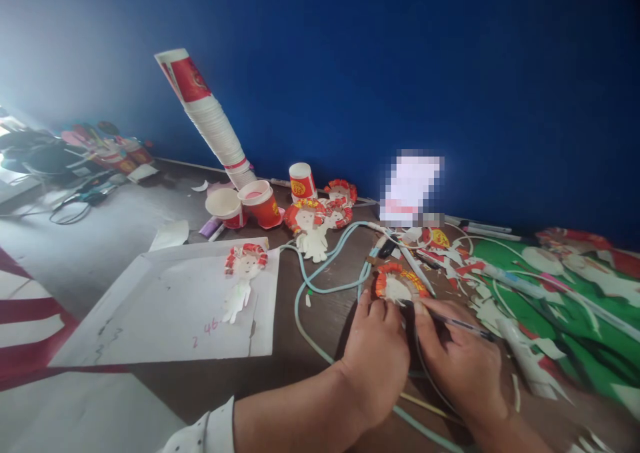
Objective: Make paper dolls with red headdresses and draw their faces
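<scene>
The sheet (165, 300) at left reads "46" and "2"; print on the far cup (303, 182) is illegible. At right lies the doll (397, 289), curly rim pointing far, under the left hand (376, 346); whether its fingers pinch, I cannot tell. The right hand (459, 353) clamps a pen (465, 325), slanting near right to far left.

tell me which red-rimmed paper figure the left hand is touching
The figure under the left hand, nearest the pen in the right hand; no hand touches the others.
</scene>
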The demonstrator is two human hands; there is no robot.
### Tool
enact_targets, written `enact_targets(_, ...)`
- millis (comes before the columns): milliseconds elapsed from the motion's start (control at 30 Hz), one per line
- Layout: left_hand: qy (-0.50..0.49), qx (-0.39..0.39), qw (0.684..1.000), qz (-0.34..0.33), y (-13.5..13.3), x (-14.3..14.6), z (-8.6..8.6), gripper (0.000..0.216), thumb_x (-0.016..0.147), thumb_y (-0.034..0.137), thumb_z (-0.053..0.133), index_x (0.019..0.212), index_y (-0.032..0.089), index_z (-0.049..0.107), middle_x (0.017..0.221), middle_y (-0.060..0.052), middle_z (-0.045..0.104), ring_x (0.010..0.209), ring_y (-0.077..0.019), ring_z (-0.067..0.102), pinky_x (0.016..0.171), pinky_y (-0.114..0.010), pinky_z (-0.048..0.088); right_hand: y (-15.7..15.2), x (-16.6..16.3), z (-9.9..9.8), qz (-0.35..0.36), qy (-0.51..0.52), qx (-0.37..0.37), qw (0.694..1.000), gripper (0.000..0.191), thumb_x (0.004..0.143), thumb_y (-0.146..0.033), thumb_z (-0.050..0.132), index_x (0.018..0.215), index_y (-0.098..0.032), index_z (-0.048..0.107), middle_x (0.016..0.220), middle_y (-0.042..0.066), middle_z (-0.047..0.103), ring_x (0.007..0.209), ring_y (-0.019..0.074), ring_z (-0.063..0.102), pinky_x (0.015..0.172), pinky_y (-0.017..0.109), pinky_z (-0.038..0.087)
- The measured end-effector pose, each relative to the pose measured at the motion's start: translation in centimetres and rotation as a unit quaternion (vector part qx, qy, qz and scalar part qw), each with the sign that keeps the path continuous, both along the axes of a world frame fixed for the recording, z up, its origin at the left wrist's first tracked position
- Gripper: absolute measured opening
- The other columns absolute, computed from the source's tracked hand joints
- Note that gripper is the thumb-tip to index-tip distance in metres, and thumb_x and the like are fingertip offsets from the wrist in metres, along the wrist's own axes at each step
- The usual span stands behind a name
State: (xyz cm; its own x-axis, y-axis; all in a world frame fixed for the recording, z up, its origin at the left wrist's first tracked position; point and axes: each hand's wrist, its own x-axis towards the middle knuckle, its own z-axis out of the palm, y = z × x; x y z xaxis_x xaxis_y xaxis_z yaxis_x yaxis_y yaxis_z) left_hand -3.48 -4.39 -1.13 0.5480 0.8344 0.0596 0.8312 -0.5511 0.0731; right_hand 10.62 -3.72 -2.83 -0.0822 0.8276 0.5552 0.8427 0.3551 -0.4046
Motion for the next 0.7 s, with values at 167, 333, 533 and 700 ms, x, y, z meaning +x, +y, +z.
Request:
enact_targets(167, -0.008, -0.002, 1.000, 0.002, -0.01, -0.02, -0.05, 0.042, 0.091, 0.024, 0.048, 0.129, 0.009, 0.057, 0.121, -0.014, 0.062, 0.113, -0.0268, 0.054, 0.112, -0.046, 0.030, 0.00, 0.05, -0.20, 0.002, 0.006, 0.001, 1.000, 0.017, 0.091, -0.028, 0.052, 0.095, -0.019, 0.067, 0.087, 0.004, 0.071, 0.081, 0.0160, 0.065, 0.078, 0.026, 0.047)
enact_targets(333, -0.015, -0.001, 1.000, 0.008, 0.04, 0.09, -0.23, 0.041, 0.093, 0.023, 0.046, 0.130, 0.009, 0.056, 0.121, -0.013, 0.062, 0.114, -0.0250, 0.055, 0.114, -0.044, 0.029, 0.00, 0.11, -0.20, 0.002, 0.008, -0.007, 1.000, 0.018, 0.091, -0.028, 0.052, 0.096, -0.019, 0.066, 0.088, 0.005, 0.071, 0.082, 0.0164, 0.065, 0.078, 0.027, 0.048)
enact_targets(533, -0.025, 0.022, 0.999, 0.009, -0.01, 0.07, -0.72, 0.041, 0.093, 0.021, 0.043, 0.129, 0.007, 0.057, 0.124, -0.014, 0.061, 0.117, -0.0259, 0.055, 0.112, -0.040, 0.033, 0.03, 0.10, -0.13, 0.007, 0.010, -0.002, 1.000, 0.017, 0.091, -0.028, 0.053, 0.095, -0.019, 0.067, 0.087, 0.005, 0.071, 0.081, 0.0161, 0.065, 0.078, 0.026, 0.048)
enact_targets(700, -0.028, 0.031, 0.999, 0.012, -0.26, 0.07, -0.69, 0.043, 0.092, 0.021, 0.046, 0.132, 0.008, 0.054, 0.123, -0.013, 0.061, 0.117, -0.0251, 0.055, 0.114, -0.041, 0.031, -0.06, 0.13, -0.24, 0.007, 0.013, -0.004, 1.000, 0.016, 0.090, -0.027, 0.054, 0.095, -0.019, 0.067, 0.088, 0.005, 0.071, 0.081, 0.0158, 0.066, 0.079, 0.026, 0.048)
